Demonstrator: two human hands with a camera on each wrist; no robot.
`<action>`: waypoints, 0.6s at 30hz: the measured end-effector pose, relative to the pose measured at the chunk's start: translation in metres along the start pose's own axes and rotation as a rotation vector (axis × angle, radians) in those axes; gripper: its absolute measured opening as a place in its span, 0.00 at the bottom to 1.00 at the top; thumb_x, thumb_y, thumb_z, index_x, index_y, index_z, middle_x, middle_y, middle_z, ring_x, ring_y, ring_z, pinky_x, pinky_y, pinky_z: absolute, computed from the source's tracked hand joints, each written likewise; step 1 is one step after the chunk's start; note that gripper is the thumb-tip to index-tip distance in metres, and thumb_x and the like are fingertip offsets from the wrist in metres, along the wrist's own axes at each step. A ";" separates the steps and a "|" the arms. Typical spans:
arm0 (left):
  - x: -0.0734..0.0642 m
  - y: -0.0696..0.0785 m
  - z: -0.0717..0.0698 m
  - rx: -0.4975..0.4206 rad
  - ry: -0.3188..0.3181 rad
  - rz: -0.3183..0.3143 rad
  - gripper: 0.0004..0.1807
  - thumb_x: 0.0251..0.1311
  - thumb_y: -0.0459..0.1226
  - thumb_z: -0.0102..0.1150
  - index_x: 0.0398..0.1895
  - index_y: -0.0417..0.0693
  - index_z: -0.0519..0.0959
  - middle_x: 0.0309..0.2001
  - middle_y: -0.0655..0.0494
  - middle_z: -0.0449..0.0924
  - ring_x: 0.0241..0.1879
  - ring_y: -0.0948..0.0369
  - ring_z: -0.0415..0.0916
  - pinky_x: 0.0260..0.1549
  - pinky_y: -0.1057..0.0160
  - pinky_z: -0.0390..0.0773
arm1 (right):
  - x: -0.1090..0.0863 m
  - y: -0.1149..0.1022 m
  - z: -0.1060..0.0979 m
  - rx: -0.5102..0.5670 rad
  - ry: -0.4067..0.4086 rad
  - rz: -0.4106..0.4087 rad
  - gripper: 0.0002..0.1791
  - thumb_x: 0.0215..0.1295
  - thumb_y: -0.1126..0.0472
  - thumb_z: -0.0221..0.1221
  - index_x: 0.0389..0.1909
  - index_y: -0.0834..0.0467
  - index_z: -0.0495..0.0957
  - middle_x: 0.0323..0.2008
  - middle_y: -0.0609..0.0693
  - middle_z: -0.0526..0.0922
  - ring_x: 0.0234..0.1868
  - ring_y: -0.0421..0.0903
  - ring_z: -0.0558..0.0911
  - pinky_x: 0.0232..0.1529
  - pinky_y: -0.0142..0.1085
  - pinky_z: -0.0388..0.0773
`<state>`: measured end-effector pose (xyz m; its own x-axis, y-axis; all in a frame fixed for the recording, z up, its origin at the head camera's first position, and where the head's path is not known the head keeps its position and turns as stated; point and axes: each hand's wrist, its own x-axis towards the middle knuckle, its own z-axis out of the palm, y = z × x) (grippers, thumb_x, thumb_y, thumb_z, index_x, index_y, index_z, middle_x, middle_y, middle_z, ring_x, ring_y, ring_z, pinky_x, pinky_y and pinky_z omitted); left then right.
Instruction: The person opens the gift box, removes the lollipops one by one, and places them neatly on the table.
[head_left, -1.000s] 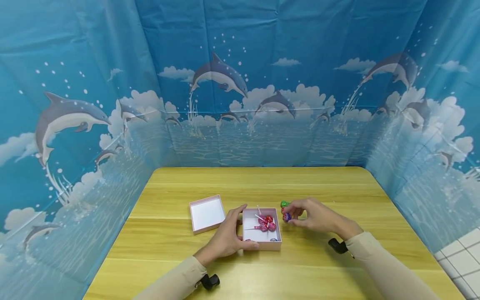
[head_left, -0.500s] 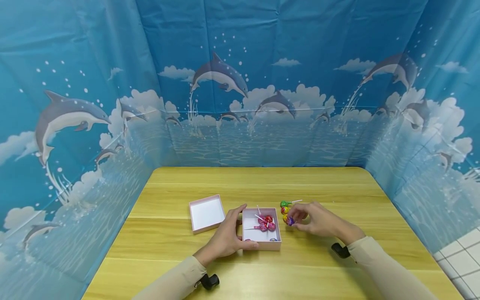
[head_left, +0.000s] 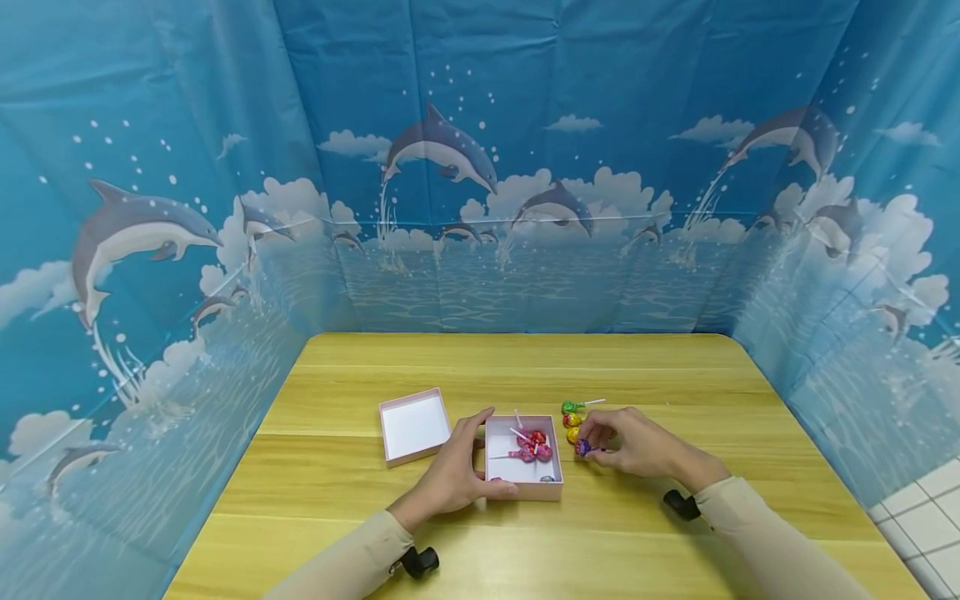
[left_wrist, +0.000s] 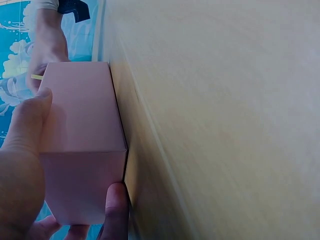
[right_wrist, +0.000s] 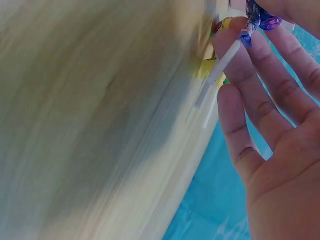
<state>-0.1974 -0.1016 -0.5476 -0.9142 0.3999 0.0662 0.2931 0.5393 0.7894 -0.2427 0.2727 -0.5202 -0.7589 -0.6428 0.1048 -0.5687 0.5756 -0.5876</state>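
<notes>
My left hand (head_left: pixel 452 473) holds the left side of an open pink box (head_left: pixel 525 492), thumb along its near wall. In the left wrist view, thumb and fingers curl round the pink box (left_wrist: pixel 82 110). Several pink and red lollipops (head_left: pixel 528 452) lie inside, sticks at different angles. Just right of the box, my right hand (head_left: pixel 637 446) pinches a purple lollipop (head_left: pixel 582 448) between thumb and fingers. Its white stick (right_wrist: pixel 223 63) slants across the fingers in the right wrist view. Beyond it, a green lollipop (head_left: pixel 569 407), a red-and-yellow one (head_left: pixel 571 420) and a yellow one (head_left: pixel 573 435) form a column.
A pink box lid (head_left: pixel 414 427), white inside, lies left of the left hand. The wooden table (head_left: pixel 480 550) is enclosed by a dolphin-print curtain (head_left: pixel 480 167) at the back and sides. Black wrist cameras (head_left: pixel 681 504) are strapped to both forearms.
My right hand has moved slightly toward me and right with the purple lollipop, uncovering the green, red-and-yellow and yellow lollipops. The left hand and box have stayed in place.
</notes>
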 end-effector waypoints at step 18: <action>-0.001 0.001 0.001 0.000 0.001 -0.011 0.71 0.59 0.56 0.92 0.98 0.57 0.54 0.89 0.41 0.65 0.81 0.44 0.75 0.83 0.35 0.77 | 0.004 0.002 0.009 -0.029 0.019 0.007 0.11 0.74 0.61 0.80 0.49 0.48 0.89 0.39 0.37 0.88 0.38 0.30 0.82 0.41 0.32 0.87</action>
<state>-0.1963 -0.1010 -0.5477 -0.9174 0.3937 0.0582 0.2835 0.5439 0.7898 -0.2444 0.2665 -0.5287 -0.7688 -0.6289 0.1162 -0.5718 0.5947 -0.5651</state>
